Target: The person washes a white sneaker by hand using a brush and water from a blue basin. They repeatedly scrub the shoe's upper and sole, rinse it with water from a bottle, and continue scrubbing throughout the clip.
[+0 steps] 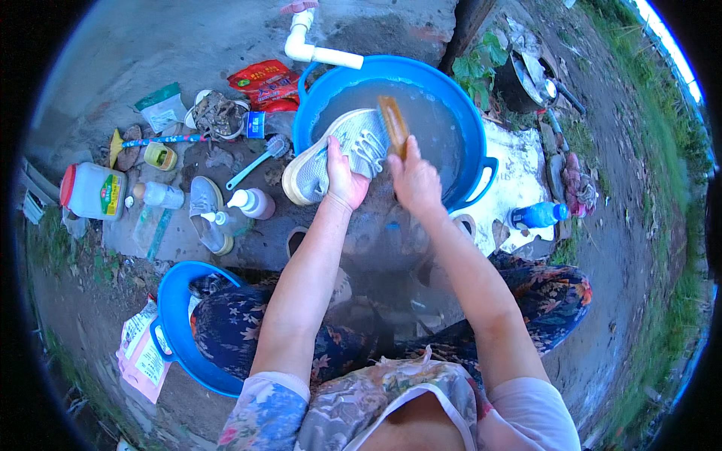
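Right now my left hand (346, 177) holds a grey shoe (359, 134) over the near left rim of a big blue basin (470, 124), its pale sole turned to my left and its white laces towards my right. My thumb lies against the shoe's side; most of my other fingers are hidden. My right hand (416, 180) is closed around the lower end of a brown brush (394, 126), forefinger pointing up along it. The brush stands just beside the laces, its left edge against the shoe, though I cannot tell how firmly it presses.

Cloudy water (432, 135) lies in the basin beyond my hands, and a white pipe tap (335, 56) reaches over its far rim. Left of the basin sit red packets (263, 81), a small blue box (256, 125) and a blue-handled brush (252, 167). Nearer me, a white pump bottle (256, 203) stands close to a second shoe (203, 207). Farther left is a clear jar (94, 193) with a red lid.

To the right of the basin, a blue bottle (539, 215) lies on a white sheet (519, 180). By my left leg is a blue tub (180, 301), with a pink packet (143, 353) beside it.
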`<state>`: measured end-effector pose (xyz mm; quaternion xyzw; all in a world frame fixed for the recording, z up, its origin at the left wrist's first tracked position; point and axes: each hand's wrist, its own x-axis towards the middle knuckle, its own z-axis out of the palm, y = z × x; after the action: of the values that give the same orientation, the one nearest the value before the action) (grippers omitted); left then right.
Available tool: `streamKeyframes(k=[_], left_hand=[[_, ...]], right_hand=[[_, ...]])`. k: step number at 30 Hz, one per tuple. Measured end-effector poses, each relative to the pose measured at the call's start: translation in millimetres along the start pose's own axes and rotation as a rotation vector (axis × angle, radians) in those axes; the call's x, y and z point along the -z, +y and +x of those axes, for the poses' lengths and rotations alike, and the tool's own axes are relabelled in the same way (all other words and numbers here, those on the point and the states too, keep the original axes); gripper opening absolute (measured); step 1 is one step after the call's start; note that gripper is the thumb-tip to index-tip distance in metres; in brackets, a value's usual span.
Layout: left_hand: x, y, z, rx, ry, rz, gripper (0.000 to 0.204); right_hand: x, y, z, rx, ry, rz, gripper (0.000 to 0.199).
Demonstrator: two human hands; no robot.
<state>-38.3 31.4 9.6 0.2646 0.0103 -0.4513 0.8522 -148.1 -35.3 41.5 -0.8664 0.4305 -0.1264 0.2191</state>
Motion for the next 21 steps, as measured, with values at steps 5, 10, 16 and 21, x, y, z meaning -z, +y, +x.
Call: streamKeyframes(k=[5,10,16,21], left_hand=[[2,8,-7,0.037,0.161,0.082,0.066],[4,2,1,-0.015,-0.032,-0.005,0.071],[-8,12,-17,0.136,0.127,-0.022,0.078],[-3,6,-6,0.008,0.0,0.036,0.092]], right_hand=[[-6,5,-57,0.346,0.044,-0.053,0.059],[3,-2,-9,0.038,-0.088,-0.08,0.059],[5,5,-67,0.271,-0.088,-0.071,0.061],[7,-15,-21,0.131,-0.115,-0.047,0.06]])
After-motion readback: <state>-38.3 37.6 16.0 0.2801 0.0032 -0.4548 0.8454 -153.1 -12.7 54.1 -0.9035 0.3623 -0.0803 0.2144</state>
